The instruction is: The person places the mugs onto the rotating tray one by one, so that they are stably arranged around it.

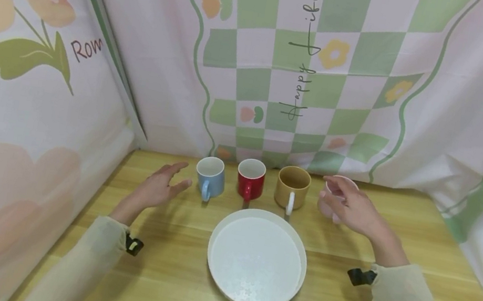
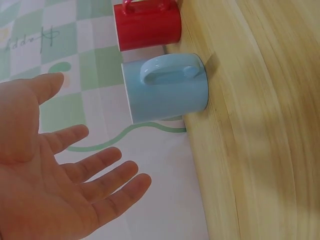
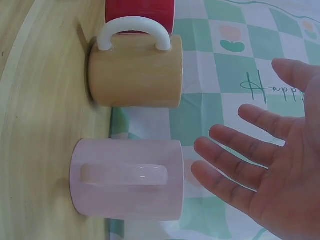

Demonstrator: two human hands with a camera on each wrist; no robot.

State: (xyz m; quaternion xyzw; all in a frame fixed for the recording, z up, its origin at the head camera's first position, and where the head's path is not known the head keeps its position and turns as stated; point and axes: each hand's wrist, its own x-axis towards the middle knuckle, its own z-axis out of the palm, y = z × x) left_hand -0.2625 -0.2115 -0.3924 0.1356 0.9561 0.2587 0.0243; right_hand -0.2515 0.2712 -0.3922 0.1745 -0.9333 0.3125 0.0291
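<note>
Along the back of the table stand a light blue mug (image 1: 211,181), a red mug (image 1: 250,179), a tan mug with a white handle (image 1: 284,192) and a pale pink mug (image 3: 127,200). My left hand (image 1: 160,186) hovers just left of the blue mug, fingers spread and holding nothing; the left wrist view shows a gap between it and the mug. Over the pink mug is my right hand (image 1: 353,207), hiding part of it in the head view. In the right wrist view its fingers are extended above the mug's rim, apart from it.
A round white tray (image 1: 257,259) lies on the wooden table (image 1: 167,276) in front of the mugs. Behind them hangs a checked green and white cloth (image 1: 252,88). A flower-printed cloth (image 1: 23,135) hangs along the left side.
</note>
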